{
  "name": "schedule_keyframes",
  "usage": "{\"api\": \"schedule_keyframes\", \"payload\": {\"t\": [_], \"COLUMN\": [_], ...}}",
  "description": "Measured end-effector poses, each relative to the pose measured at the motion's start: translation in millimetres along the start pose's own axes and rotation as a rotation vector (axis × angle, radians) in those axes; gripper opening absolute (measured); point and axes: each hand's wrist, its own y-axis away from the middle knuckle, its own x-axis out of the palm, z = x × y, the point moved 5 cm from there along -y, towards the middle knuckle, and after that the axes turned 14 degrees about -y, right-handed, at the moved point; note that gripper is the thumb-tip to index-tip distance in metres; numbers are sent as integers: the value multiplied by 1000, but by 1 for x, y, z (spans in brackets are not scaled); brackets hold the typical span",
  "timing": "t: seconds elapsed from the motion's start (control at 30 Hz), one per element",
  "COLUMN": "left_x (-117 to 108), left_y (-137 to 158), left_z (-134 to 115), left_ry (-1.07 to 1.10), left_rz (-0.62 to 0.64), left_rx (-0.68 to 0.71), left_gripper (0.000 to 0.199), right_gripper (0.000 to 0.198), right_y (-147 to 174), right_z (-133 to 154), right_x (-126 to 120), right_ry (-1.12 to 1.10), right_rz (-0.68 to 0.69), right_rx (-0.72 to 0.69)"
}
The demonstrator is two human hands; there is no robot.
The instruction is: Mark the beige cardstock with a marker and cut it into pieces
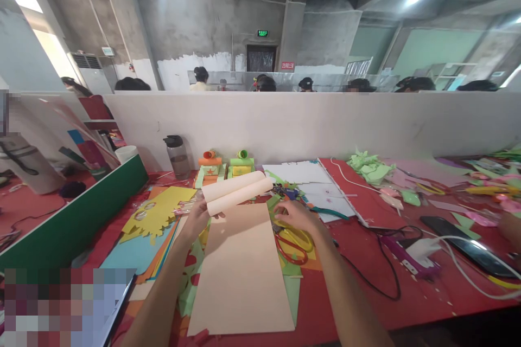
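Observation:
A peach paper sheet curled into a double roll (pixel 240 191) is in my left hand (pixel 200 217), gripped at its lower left end and tilted up to the right. Below it, a flat peach paper sheet (pixel 246 282) lies on the table in front of me. My right hand (pixel 296 216) hovers over the sheet's upper right side, fingers curved and apart, with nothing visible in them. Just beneath that hand lie scissors with yellow and red-orange handles (pixel 293 244). Patterned green paper (pixel 190 282) peeks out under the sheet's left side.
Yellow cut paper (pixel 160 210) and coloured sheets (pixel 138 246) lie left, beside a green divider (pixel 81 211). Behind stand two paper models (pixel 210 171) and a bottle (pixel 178 158). White sheets (pixel 325 195), a purple power strip (pixel 411 260) and a phone (pixel 468 244) are right.

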Motion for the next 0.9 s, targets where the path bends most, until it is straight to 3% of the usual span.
{"api": "schedule_keyframes", "payload": {"t": [0.33, 0.63, 0.73, 0.9], "left_x": [-12, -15, -13, -9], "left_y": [-8, -8, -9, -7], "left_z": [30, 40, 37, 24], "left_ry": [18, 62, 66, 52], "left_rz": [-206, -266, -258, -213], "left_rx": [-3, 1, 2, 8], "left_gripper": [18, 22, 23, 21], "right_gripper": [11, 20, 21, 18], "right_y": [3, 0, -15, -68], "right_z": [10, 26, 34, 50], "right_x": [13, 8, 22, 69], "right_ry": [154, 224, 254, 310], "right_rz": [121, -38, -85, -101], "right_rx": [66, 32, -13, -115]}}
